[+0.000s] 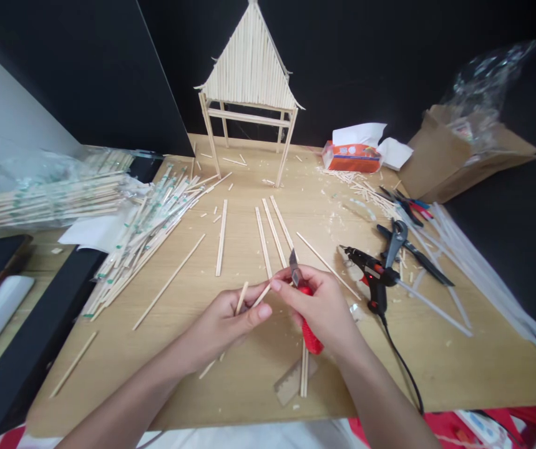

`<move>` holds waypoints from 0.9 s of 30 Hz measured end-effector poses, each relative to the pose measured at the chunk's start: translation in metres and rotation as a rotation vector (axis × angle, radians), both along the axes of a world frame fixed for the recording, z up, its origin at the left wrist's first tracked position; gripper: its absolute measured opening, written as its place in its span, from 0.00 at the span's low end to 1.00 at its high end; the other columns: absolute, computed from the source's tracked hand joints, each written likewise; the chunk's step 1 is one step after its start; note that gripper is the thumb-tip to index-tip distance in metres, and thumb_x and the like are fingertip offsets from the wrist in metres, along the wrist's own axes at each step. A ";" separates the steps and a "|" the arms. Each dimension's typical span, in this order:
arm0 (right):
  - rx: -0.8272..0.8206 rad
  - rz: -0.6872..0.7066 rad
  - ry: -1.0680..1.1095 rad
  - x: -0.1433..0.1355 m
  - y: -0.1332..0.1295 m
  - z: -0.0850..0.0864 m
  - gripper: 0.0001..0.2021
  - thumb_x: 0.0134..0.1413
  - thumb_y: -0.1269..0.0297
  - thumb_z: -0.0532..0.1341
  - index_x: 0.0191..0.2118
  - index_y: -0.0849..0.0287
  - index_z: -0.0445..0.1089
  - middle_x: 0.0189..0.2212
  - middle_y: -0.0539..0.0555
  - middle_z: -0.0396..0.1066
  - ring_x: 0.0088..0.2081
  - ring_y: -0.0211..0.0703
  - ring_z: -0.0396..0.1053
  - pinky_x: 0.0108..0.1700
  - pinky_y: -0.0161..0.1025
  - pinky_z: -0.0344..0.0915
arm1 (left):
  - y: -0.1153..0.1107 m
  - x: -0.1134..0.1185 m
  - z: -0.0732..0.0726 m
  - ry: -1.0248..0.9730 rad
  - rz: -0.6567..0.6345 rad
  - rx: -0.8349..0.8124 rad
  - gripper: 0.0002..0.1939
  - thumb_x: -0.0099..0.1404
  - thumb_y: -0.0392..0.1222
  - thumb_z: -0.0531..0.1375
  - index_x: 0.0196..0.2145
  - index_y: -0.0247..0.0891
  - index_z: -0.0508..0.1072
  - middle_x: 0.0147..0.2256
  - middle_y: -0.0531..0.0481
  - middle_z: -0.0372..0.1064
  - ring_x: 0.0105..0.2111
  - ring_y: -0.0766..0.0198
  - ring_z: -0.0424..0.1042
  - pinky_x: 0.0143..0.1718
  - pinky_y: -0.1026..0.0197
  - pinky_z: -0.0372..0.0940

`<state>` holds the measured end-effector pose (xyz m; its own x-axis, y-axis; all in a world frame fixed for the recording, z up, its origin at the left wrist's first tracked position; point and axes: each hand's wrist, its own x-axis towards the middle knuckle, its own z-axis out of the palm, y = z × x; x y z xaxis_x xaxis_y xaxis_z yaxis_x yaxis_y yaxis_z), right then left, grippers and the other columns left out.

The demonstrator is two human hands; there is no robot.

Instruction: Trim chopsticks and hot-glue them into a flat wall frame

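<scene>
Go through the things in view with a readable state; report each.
Left grip, closed on sticks
Right grip, closed around the knife
Knife, blade exposed
Glue gun, on its side, red light apparently lit
Tissue box, open, tissue protruding
Paper bag, open, clear plastic sticking out
Model house, upright
Ruler, flat, partly covered

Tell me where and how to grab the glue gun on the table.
Grip the glue gun by its black handle, probably from the near right: the handle juts toward you, its red trigger faces left, and the nozzle points left and away.
</scene>
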<state>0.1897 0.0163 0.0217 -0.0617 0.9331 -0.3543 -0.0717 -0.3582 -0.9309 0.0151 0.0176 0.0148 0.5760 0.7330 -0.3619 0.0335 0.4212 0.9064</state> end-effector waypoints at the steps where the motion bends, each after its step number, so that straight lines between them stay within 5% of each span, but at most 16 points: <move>1: 0.005 -0.024 0.013 0.004 0.002 -0.001 0.10 0.47 0.58 0.67 0.31 0.59 0.72 0.14 0.42 0.60 0.12 0.26 0.53 0.13 0.25 0.49 | 0.001 -0.001 -0.001 -0.004 0.014 -0.074 0.26 0.64 0.53 0.55 0.58 0.45 0.63 0.27 0.53 0.68 0.23 0.69 0.66 0.23 0.67 0.62; 4: 0.039 -0.163 0.076 0.019 0.011 -0.002 0.10 0.46 0.59 0.67 0.30 0.60 0.70 0.12 0.40 0.56 0.12 0.26 0.51 0.14 0.25 0.46 | 0.007 -0.005 -0.002 0.023 0.097 -0.178 0.29 0.65 0.59 0.50 0.58 0.42 0.63 0.25 0.52 0.64 0.20 0.68 0.64 0.15 0.69 0.56; 9: 0.134 -0.419 0.254 0.047 0.024 -0.001 0.09 0.46 0.65 0.67 0.27 0.60 0.65 0.16 0.41 0.57 0.13 0.23 0.49 0.15 0.26 0.44 | 0.023 -0.012 0.000 0.197 0.275 -0.054 0.25 0.60 0.59 0.55 0.45 0.37 0.75 0.30 0.47 0.69 0.17 0.74 0.56 0.12 0.71 0.40; 12: 0.191 -0.514 0.305 0.054 0.027 0.001 0.11 0.46 0.66 0.67 0.25 0.61 0.63 0.18 0.41 0.57 0.13 0.23 0.49 0.15 0.26 0.44 | 0.026 -0.015 0.001 0.184 0.397 -0.010 0.24 0.58 0.59 0.58 0.44 0.39 0.75 0.31 0.48 0.69 0.21 0.72 0.60 0.14 0.71 0.37; 20: 0.208 -0.562 0.333 0.055 0.025 -0.002 0.12 0.48 0.68 0.66 0.23 0.62 0.62 0.19 0.41 0.56 0.14 0.22 0.48 0.15 0.26 0.46 | 0.023 -0.019 0.001 0.189 0.450 0.024 0.23 0.52 0.55 0.65 0.41 0.37 0.76 0.27 0.52 0.69 0.16 0.77 0.46 0.17 0.68 0.38; 27: 0.179 -0.545 0.334 0.052 0.026 -0.007 0.12 0.48 0.68 0.67 0.24 0.62 0.61 0.19 0.41 0.55 0.14 0.22 0.46 0.15 0.25 0.46 | 0.024 -0.018 -0.002 0.133 0.525 0.058 0.18 0.54 0.53 0.64 0.35 0.36 0.76 0.28 0.50 0.71 0.17 0.77 0.53 0.16 0.69 0.37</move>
